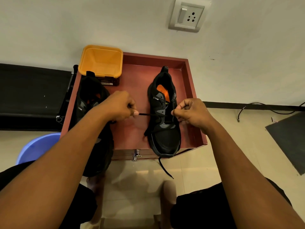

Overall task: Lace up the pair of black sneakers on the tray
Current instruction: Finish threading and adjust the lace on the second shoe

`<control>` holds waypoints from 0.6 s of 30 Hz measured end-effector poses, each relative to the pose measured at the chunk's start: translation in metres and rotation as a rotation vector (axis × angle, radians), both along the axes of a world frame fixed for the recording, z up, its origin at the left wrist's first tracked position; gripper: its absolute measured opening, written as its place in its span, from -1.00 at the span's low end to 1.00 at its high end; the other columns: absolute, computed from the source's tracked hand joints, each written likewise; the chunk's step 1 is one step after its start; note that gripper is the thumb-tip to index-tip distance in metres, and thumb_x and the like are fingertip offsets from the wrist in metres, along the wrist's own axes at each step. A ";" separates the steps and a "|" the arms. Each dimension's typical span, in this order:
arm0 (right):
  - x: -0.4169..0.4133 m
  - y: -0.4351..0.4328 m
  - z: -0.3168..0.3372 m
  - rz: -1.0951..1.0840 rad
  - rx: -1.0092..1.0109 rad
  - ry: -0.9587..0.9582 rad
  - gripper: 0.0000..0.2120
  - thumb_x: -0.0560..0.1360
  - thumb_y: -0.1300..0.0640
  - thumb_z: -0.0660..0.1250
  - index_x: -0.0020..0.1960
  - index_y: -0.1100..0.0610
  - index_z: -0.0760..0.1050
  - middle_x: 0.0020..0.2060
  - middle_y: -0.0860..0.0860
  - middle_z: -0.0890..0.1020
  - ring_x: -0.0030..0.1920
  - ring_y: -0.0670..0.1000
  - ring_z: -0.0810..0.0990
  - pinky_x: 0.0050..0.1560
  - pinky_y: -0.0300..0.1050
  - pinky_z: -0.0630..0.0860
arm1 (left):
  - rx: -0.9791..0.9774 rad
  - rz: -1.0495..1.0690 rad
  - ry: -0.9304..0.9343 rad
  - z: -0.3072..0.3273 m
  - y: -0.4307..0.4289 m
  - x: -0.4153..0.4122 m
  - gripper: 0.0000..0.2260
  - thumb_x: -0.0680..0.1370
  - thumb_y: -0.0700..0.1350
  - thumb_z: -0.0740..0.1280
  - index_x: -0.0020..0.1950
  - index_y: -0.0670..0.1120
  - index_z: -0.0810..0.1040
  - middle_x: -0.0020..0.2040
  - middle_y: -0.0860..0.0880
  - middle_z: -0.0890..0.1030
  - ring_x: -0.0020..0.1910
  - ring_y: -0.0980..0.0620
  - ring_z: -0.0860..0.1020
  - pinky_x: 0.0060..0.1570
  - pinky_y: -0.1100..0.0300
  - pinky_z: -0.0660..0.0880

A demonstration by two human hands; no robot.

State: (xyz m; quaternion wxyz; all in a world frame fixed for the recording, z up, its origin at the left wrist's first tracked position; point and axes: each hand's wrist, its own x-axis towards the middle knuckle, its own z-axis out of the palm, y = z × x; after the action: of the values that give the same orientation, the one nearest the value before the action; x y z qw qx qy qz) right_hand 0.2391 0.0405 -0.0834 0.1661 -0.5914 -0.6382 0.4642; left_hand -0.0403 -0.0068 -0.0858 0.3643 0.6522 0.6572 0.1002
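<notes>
While both fists hover over the tray (pixel 135 75), the lace (pixel 151 115) runs taut between them, straight across the right sneaker (pixel 165 138). The left hand (pixel 118 104) is curled tight, thumb and forefinger pinching the lace's tip just off the sneaker's inner side. The right hand (pixel 191 113) is curled too, fingertips pinching the lace at the eyelets on the outer side. That sneaker sits under and between the hands, toe toward the person and poking over the tray's near edge, heel away, orange insole showing. A loose end (pixel 165 168) drops from the toe and dangles below the tray front, nearer the person than either hand. The left sneaker (pixel 87 96) lies beneath the left wrist and forearm, mostly hidden, its toe also past the near edge. Beyond the left hand, a yellow tub (pixel 100 60) stands at the tray's far corner. Down to the left of the left arm, a blue basin (pixel 36 149) sits on the floor. Far beyond the right hand there's a wall socket (pixel 186 15), and out to that hand's right a black cable (pixel 257 108) lies at the foot of the wall.
</notes>
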 end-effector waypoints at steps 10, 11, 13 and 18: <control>-0.001 0.000 0.000 0.009 0.008 -0.011 -0.86 0.49 0.20 0.56 -0.11 0.23 0.62 -0.29 0.14 0.72 -0.29 0.02 0.70 -0.14 0.00 0.71 | 0.015 -0.011 -0.185 0.001 -0.004 0.023 -0.93 0.53 -0.12 0.52 -0.15 -0.07 0.72 -0.40 0.03 0.66 -0.44 0.10 0.62 -0.33 0.27 0.52; -0.001 0.000 0.000 0.007 0.010 -0.011 -0.86 0.49 0.20 0.55 -0.11 0.22 0.62 -0.30 0.12 0.72 -0.29 0.02 0.70 -0.15 -0.02 0.71 | 0.012 -0.017 -0.101 0.001 -0.002 0.015 -0.90 0.52 -0.10 0.53 -0.20 -0.03 0.72 -0.40 0.02 0.67 -0.44 0.12 0.63 -0.28 0.23 0.56; -0.001 -0.001 0.000 0.004 0.015 -0.010 -0.86 0.49 0.20 0.55 -0.12 0.22 0.62 -0.31 0.11 0.72 -0.30 0.01 0.70 -0.17 -0.05 0.70 | -0.014 -0.002 -0.013 -0.002 -0.001 0.000 -0.87 0.53 -0.08 0.53 -0.22 0.00 0.70 -0.42 0.03 0.66 -0.46 0.16 0.63 -0.23 0.18 0.60; 0.000 0.000 0.002 0.008 -0.001 0.002 -0.86 0.49 0.21 0.55 -0.12 0.24 0.61 -0.31 0.13 0.71 -0.29 0.03 0.68 -0.13 0.02 0.71 | -0.033 0.007 -0.257 -0.004 -0.008 0.025 -0.95 0.57 -0.09 0.48 -0.03 -0.06 0.69 -0.29 -0.06 0.69 -0.36 0.06 0.66 -0.33 0.15 0.62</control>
State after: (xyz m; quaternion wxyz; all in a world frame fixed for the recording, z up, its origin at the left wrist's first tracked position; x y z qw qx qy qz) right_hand 0.2389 0.0405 -0.0814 0.1647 -0.5883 -0.6402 0.4658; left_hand -0.0154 -0.0147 -0.0899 0.4558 0.6255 0.6090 0.1733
